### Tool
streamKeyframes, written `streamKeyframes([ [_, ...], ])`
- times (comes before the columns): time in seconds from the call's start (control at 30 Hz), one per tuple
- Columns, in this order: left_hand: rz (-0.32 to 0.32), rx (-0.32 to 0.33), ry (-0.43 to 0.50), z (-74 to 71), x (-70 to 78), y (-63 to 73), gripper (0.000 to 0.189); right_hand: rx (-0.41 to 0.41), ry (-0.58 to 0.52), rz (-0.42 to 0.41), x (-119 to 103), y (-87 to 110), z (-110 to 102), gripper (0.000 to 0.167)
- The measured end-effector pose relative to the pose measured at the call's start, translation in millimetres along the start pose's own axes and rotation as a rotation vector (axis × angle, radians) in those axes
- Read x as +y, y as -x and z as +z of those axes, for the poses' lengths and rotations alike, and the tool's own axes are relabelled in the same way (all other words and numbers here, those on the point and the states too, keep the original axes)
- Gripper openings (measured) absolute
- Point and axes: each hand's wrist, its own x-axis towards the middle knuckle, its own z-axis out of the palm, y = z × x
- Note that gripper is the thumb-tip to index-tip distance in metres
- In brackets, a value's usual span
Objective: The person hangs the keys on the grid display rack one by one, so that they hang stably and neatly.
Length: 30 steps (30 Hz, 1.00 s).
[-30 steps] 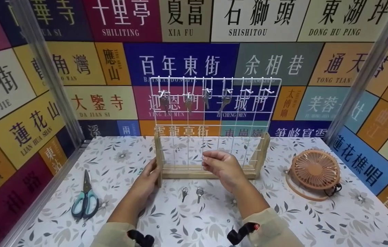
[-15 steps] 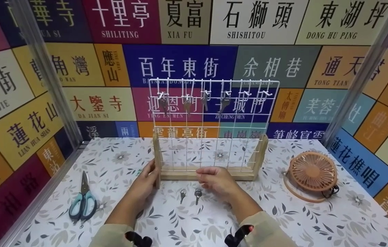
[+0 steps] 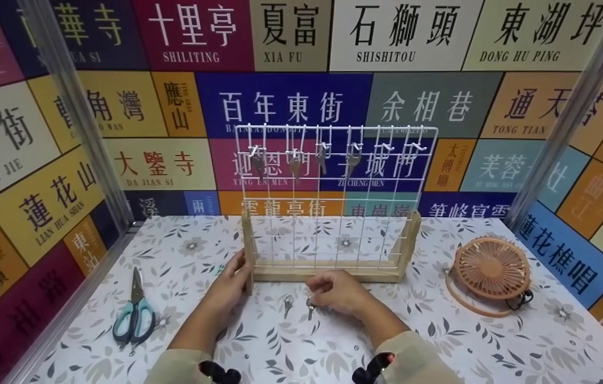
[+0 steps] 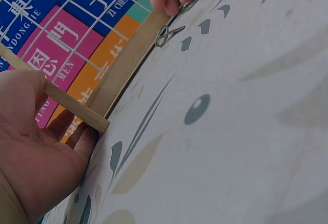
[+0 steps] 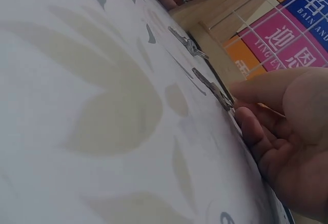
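Note:
A white wire grid rack (image 3: 333, 200) stands upright in a wooden base. My left hand (image 3: 231, 277) grips the left wooden post (image 4: 77, 106), with the thumb on one side and fingers behind it. Several keys (image 3: 295, 162) hang from the white hooks along the top; the two rightmost hooks (image 3: 415, 148) carry none. Two keys with rings lie on the table before the base. The right one (image 5: 212, 88) has its ring end between the thumb and fingertip of my right hand (image 3: 341, 293). The left key (image 3: 288, 306) lies untouched beside it.
Scissors with teal and black handles (image 3: 134, 317) lie on the left of the patterned tabletop (image 3: 258, 357). An orange fan (image 3: 490, 272) stands at the right. Behind rises a wall (image 3: 280, 101) of coloured sign panels, with clear corner posts at both sides.
My right hand has come down from in front of the grid to the right key on the table. The left hand stays on the post.

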Motion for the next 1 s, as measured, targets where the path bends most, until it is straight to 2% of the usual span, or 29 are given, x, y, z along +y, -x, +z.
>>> streamKeyframes([
  [0.2, 0.021, -0.005, 0.003, 0.7, 0.4, -0.1, 0.067, -0.044, 0.112, -0.041, -1.0, 0.1, 1.7, 0.034],
  [0.4, 0.017, 0.005, -0.006, 1.4, 0.7, -0.3, 0.07, -0.056, 0.167, -0.059, -1.3, 0.1, 1.0, 0.026],
  [0.7, 0.019, 0.001, -0.01, 0.3, 1.1, -0.5, 0.071, -0.043, 0.116, -0.058, -1.5, -1.8, 1.7, 0.026],
  [1.0, 0.02, 0.012, -0.011, 1.7, 0.9, 1.5, 0.069, -0.034, 0.131, -0.05, -1.5, -1.8, 2.8, 0.024],
])
